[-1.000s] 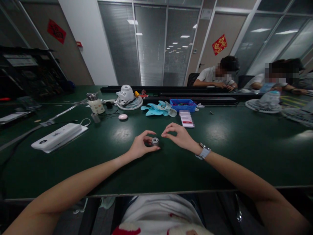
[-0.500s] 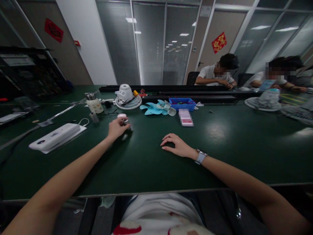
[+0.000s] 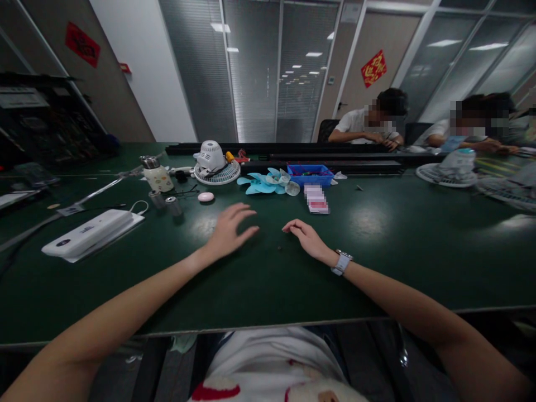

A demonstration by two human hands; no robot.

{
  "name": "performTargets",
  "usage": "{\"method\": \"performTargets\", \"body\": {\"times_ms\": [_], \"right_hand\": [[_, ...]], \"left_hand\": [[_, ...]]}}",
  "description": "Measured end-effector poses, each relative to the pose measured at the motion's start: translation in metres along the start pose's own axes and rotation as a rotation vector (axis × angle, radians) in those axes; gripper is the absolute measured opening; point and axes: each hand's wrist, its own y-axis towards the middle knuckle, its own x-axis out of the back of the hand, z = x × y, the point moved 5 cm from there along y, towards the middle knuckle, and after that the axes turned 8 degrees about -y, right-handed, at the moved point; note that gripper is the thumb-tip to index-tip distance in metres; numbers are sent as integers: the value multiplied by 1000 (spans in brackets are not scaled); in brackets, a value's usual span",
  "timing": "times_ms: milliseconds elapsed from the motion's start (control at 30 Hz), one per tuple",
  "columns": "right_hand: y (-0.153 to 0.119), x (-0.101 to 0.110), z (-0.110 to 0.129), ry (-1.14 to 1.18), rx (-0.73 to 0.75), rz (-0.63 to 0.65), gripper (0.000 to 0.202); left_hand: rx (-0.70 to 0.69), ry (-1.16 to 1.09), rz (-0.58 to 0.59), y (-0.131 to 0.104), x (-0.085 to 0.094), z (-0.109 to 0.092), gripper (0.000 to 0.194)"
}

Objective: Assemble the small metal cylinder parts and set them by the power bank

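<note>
My left hand [image 3: 229,230] hovers over the green table [image 3: 251,285], fingers apart and holding nothing. To its right, my right hand [image 3: 307,237] has its fingers curled together near the table top; whether anything is between them is too small to make out. A tiny dark piece [image 3: 279,248] lies between the hands. Beyond my left hand sit a pink oval object [image 3: 206,197] and two small metal cylinders, one [image 3: 173,206] nearer and one [image 3: 157,199] beside it.
Blue fan blades [image 3: 268,182], a blue bin [image 3: 310,175], a pink-and-white packet [image 3: 316,199] and a white fan part [image 3: 211,162] stand farther back. At left are a bottle [image 3: 158,174] and a white device [image 3: 87,233]. Two people sit at the back right.
My left hand has moved right and opened, away from the pink object. A metal cylinder now stands beside the other one. My right hand's fingers have drawn together, and the tiny piece shows.
</note>
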Motion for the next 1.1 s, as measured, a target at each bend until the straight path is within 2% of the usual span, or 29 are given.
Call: {"method": "performTargets", "body": {"times_ms": [67,133,233,400,500,667,733,800,867,933,1100], "right_hand": [[1,0,-2,40,6,-21,20],[2,-1,-2,69,15,-26,20],[2,-3,-4,87,8,-11,21],[3,-2,-8,91,-21,-1,22],[2,-1,-9,92,-40,20,23],[0,-1,-5,103,-59,34,22],[-1,-1,-3,107,-60,28,21],[-1,-1,-3,108,-61,23,21],[-1,-2,-3,106,-62,24,21],[-1,-2,-3,104,-61,32,21],[-1,-1,-3,96,-66,34,21]], "left_hand": [[-173,-130,323,-8,-37,-39,38],[-252,-244,488,-16,-57,-59,34],[-253,-339,500,-18,-65,-58,31],[-236,-222,415,-13,-58,-25,37],[-170,-84,267,-2,-31,5,40],[116,248,-163,11,62,76,33],[246,376,-249,7,95,104,32],[375,460,-292,-1,118,128,31],[454,489,-304,-7,131,143,29],[484,491,-304,-11,135,151,26],[527,487,-301,-9,133,153,25]]}}
